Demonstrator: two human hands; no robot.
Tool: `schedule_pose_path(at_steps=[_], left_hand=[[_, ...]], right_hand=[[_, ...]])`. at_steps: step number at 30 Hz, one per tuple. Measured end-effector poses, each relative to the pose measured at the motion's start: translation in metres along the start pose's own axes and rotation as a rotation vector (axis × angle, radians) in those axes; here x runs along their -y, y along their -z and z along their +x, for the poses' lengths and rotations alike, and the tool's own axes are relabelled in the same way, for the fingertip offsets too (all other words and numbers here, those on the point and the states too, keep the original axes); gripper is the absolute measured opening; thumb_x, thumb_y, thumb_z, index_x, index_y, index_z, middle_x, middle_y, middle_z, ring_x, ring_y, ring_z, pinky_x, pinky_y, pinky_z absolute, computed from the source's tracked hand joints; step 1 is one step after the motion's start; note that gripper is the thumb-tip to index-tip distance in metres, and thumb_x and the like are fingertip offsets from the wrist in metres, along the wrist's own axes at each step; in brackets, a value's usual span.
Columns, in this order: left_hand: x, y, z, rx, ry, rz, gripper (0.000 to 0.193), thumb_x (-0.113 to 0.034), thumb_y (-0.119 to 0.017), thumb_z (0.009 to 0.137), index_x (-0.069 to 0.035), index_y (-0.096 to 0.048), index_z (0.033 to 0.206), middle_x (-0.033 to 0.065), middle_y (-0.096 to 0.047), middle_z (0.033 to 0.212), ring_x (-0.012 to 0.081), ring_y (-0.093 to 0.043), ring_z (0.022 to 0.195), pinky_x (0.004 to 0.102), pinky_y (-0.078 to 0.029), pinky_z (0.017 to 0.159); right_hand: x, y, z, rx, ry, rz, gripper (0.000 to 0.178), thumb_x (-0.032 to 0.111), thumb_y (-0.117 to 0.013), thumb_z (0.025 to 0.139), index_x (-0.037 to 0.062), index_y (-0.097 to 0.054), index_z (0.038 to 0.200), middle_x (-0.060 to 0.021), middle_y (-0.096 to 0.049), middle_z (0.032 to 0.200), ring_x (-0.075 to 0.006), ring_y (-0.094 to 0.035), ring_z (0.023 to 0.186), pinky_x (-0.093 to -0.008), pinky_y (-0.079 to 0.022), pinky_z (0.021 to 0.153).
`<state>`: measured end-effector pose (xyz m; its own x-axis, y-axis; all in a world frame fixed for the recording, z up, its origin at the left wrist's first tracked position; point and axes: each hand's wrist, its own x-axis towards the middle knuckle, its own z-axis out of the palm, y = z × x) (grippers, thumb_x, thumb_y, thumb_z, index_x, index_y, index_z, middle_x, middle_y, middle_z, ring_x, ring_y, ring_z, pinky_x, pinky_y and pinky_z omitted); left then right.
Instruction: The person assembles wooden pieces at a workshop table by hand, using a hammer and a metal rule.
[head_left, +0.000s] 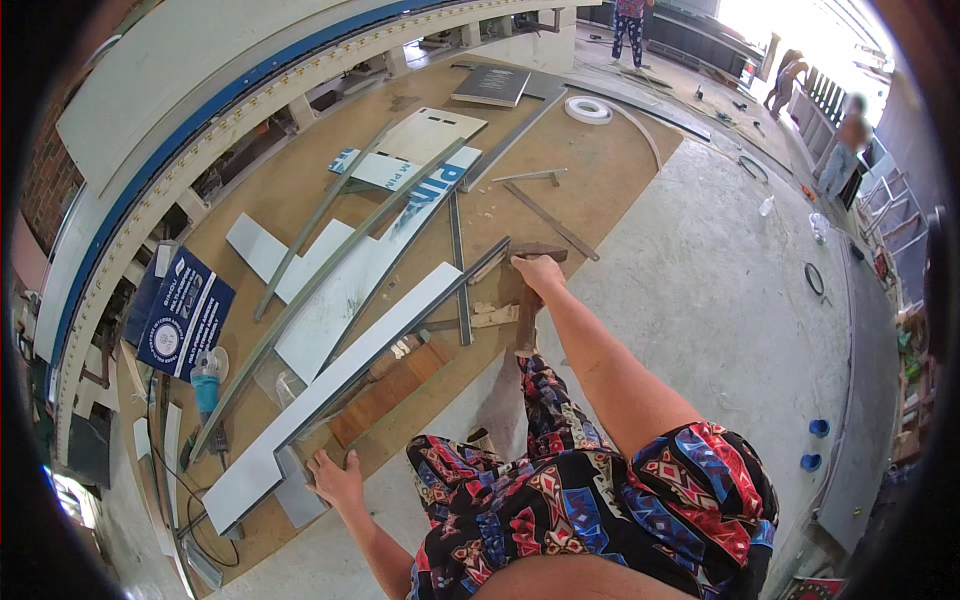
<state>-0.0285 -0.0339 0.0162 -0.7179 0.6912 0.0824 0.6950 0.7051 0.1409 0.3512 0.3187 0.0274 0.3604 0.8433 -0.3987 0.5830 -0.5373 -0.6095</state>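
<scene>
My right hand (540, 276) is closed at the top of a brown T-shaped piece (527, 322) that looks like a hammer. It is beside the far end of a long white strip with a dark folded edge (345, 378). Near the strip's close end, my left hand (338, 482) has its fingers apart, with the fingertips at a small grey flap (297, 488). Whether they press on the flap is hard to see. A reddish-brown wooden block (388, 394) lies between the strip and me.
Cut white sheets (335, 300) and long metal strips (330, 282) cover the brown board. A teal power tool (206, 388) stands by a blue box (188, 318) at left. A tape roll (588, 110) lies far off. A long machine (250, 95) lines the left; people are in the background.
</scene>
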Motion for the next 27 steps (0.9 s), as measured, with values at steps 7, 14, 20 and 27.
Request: schedule_pose_path(at_steps=[7,14,20,27], left_hand=[[-0.003,0.002,0.002,0.018,-0.004,0.000,0.057,-0.038,-0.073,0.077,-0.006,-0.051,0.118,0.0152,-0.053,0.117,0.0348,-0.054,0.112,0.0645,-0.032,0.101],[0.001,0.002,0.000,0.010,-0.007,-0.006,0.057,-0.037,-0.074,0.076,-0.005,-0.051,0.117,0.0153,-0.053,0.119,0.0353,-0.053,0.113,0.0657,-0.031,0.100],[0.003,-0.002,0.000,0.004,-0.023,-0.006,0.057,-0.036,-0.074,0.076,-0.006,-0.050,0.117,0.0151,-0.053,0.117,0.0353,-0.053,0.113,0.0661,-0.032,0.099],[-0.001,-0.001,0.001,-0.001,-0.024,0.001,0.056,-0.036,-0.074,0.076,-0.006,-0.049,0.117,0.0150,-0.052,0.116,0.0354,-0.053,0.112,0.0665,-0.031,0.099]], right_hand=[[-0.003,-0.001,0.008,-0.001,0.017,0.013,0.069,0.059,-0.065,0.075,0.0019,-0.066,0.114,-0.0176,-0.064,0.118,-0.0327,-0.062,0.109,-0.0414,-0.051,0.089],[-0.001,0.001,-0.004,-0.024,-0.007,-0.019,0.068,0.058,-0.067,0.074,0.0037,-0.066,0.115,-0.0141,-0.064,0.121,-0.0283,-0.061,0.113,-0.0378,-0.048,0.093],[0.002,0.004,-0.003,0.034,-0.026,0.006,0.068,0.059,-0.066,0.075,0.0038,-0.066,0.115,-0.0142,-0.065,0.119,-0.0288,-0.062,0.110,-0.0374,-0.049,0.091],[0.001,0.001,0.003,-0.029,-0.039,-0.027,0.068,0.059,-0.066,0.075,0.0039,-0.066,0.114,-0.0143,-0.065,0.120,-0.0291,-0.061,0.112,-0.0379,-0.048,0.092]])
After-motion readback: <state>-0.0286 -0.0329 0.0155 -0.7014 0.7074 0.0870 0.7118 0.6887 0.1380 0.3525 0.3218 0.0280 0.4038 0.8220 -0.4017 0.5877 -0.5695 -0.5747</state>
